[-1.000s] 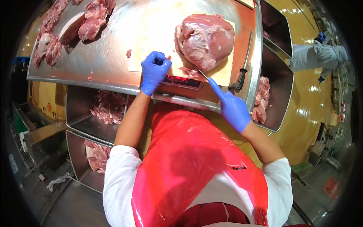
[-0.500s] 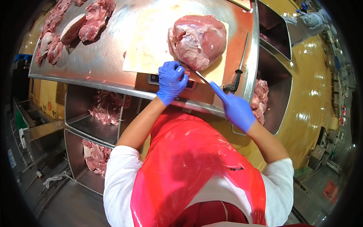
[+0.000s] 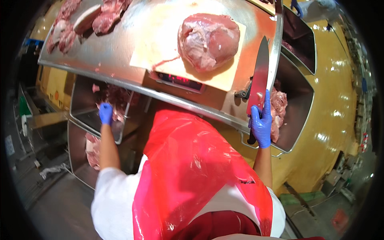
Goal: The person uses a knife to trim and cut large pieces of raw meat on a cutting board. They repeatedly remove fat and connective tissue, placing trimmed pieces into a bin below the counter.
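Note:
My right hand (image 3: 261, 127), in a blue glove, grips a large knife (image 3: 259, 74) by its dark handle, near the table's right corner. The broad blade points away from me, with small scraps stuck to it. My left hand (image 3: 106, 113), also gloved in blue, is over the meat trimmings (image 3: 115, 98) in a metal bin (image 3: 76, 100) below the table's left front. Its fingers are hidden behind the back of the hand. A small pink scrap (image 3: 95, 87) shows just beyond it. A large round cut of meat (image 3: 209, 42) sits on the pale cutting board (image 3: 154, 52), untouched by either hand.
Several cuts of meat (image 3: 106, 18) lie at the far left of the metal table (image 3: 120, 44). A scale display (image 3: 180, 81) shows by the board's front edge. Bins with meat (image 3: 279, 108) stand at the right. Another person's sleeve (image 3: 320, 9) is at the far right.
My left hand has left the meat's near edge and moved left over the bin. The right hand has swung right, lifting the knife clear of the meat. A thin red strip now shows on the board.

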Demonstrator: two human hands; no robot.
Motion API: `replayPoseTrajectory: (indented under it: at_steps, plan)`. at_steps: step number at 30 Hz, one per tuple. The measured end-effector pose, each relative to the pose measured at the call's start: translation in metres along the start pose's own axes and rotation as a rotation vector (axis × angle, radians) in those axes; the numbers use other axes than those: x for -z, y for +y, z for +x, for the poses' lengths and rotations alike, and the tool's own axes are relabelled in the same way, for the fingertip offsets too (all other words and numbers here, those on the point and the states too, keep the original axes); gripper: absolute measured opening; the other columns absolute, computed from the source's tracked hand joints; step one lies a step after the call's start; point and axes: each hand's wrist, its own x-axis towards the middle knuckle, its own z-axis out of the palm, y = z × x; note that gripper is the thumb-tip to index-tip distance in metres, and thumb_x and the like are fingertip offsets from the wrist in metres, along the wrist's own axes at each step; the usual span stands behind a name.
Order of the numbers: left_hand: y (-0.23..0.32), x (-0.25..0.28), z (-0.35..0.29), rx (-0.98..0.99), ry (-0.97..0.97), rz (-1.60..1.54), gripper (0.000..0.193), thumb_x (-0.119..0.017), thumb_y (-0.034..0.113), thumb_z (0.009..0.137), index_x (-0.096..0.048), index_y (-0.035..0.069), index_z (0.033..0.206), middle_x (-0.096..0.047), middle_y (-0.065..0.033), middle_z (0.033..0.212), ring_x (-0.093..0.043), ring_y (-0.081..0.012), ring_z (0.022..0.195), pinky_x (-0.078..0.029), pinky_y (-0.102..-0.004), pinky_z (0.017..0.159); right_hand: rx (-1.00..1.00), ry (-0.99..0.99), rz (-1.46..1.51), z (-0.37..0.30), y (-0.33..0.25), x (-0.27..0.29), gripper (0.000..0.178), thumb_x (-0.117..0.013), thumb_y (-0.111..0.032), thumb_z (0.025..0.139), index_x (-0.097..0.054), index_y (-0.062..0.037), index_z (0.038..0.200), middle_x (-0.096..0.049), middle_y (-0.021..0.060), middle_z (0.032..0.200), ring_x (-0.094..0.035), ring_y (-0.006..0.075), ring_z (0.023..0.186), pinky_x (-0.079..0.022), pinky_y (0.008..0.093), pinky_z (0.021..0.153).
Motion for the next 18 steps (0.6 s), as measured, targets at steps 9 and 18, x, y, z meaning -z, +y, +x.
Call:
replayPoseTrajectory:
  at_steps: [9,18]
  plan:
    - [0.354,0.052,-0.029,-0.877,-0.135,-0.289,0.037,-0.068,0.008,0.073,-0.066,0.013,0.110,-0.062,-0.0153,0.108,-0.057,-0.0370,0.103,-0.047,-0.0470,0.087,0.406,-0.186,-0.717,0.007,-0.047,-0.082,0.071,-0.055,-0.006,0.094,-0.031,-0.0287,0.156,-0.067,0.0199,0.089,-0.064,0.0354,0.063,-0.050,0.0494,0.059]
    - [0.336,0.053,0.027,-0.977,-0.297,-0.705,0.015,-0.065,-0.003,0.072,-0.052,0.004,0.075,-0.048,-0.0118,0.073,-0.051,-0.0311,0.072,-0.044,-0.0407,0.064,0.460,-0.307,-1.011,0.052,-0.051,-0.160,0.074,-0.051,-0.006,0.090,-0.028,-0.0266,0.157,-0.064,0.0205,0.084,-0.064,0.0406,0.071,-0.051,0.0532,0.065]
